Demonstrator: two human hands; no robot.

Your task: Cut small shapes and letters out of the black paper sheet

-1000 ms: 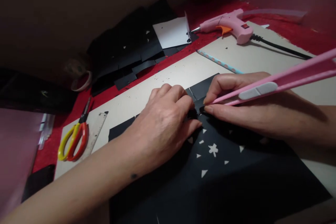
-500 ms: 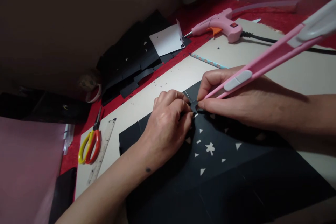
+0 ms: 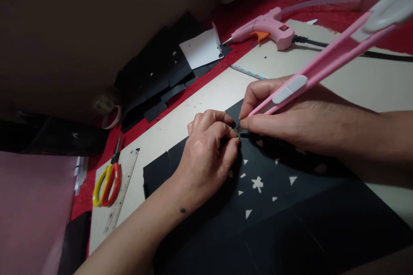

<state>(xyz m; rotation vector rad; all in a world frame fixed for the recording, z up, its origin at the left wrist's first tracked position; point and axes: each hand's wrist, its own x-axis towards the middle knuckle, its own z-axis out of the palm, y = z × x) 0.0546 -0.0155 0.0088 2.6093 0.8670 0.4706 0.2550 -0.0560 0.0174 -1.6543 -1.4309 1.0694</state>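
Note:
A sheet of black paper lies in front of me, with a star-shaped hole and several small triangles cut through it. My right hand grips a pink utility knife with a white slider, held low like a pen. Its tip meets the paper near the upper edge, where my fingers partly hide the blade. Just left of the tip, my left hand is closed, with thumb and fingertips pinching and pressing the black paper. Exactly what lies under those fingertips is hidden.
A pink glue gun lies at the back. Scissors and a clear ruler sit left on the pale board. Behind are a patterned pencil, black scraps, a white card and a tape roll.
The knife tip and my right hand have shifted slightly left, closer to my left fingertips. My left hand stays on the paper. The whole view has moved a little.

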